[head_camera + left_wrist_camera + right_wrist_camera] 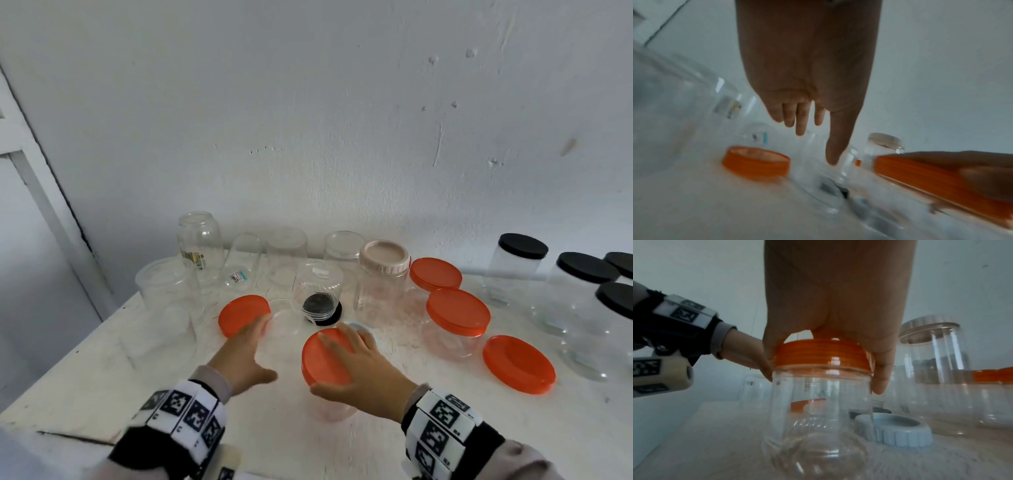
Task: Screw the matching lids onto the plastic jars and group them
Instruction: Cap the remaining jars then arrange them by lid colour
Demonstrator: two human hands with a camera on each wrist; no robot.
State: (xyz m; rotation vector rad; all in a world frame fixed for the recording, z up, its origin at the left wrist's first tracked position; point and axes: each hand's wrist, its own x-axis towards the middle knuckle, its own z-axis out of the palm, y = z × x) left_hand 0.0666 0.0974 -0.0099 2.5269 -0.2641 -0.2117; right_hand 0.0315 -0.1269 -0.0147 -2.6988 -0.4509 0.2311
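My right hand (pixel 346 359) grips an orange lid (pixel 323 363) from above, fingers curled over its rim (pixel 822 353). The lid sits on a clear plastic jar (pixel 818 410) that stands upright near the table's front middle. My left hand (pixel 253 349) hovers to the jar's left with straight fingers (pixel 803 123) and holds nothing. Its fingertips are close to a loose orange lid (pixel 239 313) that lies on the table (pixel 756 162). Another loose orange lid (pixel 519 363) lies at the right.
An upturned clear jar over a black lid (pixel 318 294) and a pale blue lid (pixel 898 430) sit just behind my hands. Several open clear jars (pixel 200 240) crowd the back left. A beige-lidded jar (pixel 383 274), two orange-lidded jars (pixel 457 311) and black-lidded jars (pixel 520 246) stand right.
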